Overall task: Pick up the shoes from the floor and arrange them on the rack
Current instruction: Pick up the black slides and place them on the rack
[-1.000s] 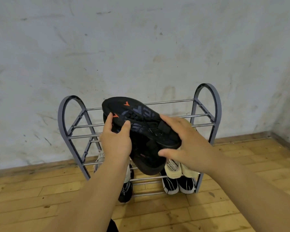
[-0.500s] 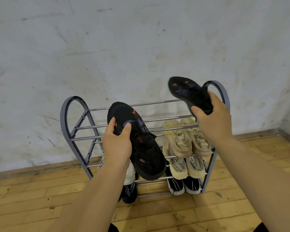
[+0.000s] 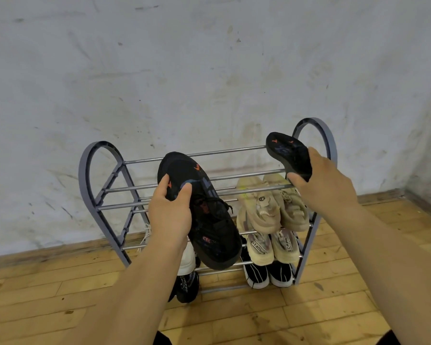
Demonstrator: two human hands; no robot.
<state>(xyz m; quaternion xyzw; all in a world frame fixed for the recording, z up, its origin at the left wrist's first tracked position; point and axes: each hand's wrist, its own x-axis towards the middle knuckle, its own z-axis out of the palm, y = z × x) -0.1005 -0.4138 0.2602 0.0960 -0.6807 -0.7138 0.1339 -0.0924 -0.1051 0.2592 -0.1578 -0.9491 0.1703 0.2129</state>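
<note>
Left hand (image 3: 169,215) clasps one black shoe (image 3: 204,215) at its heel end, sole outward, long axis sloping down-right before the rack (image 3: 100,185); right hand (image 3: 326,185) grips its mate (image 3: 288,153), sole up, over the top tier's right end, directly above the beige pair (image 3: 271,202), nearer the bars, likely placed first
</note>
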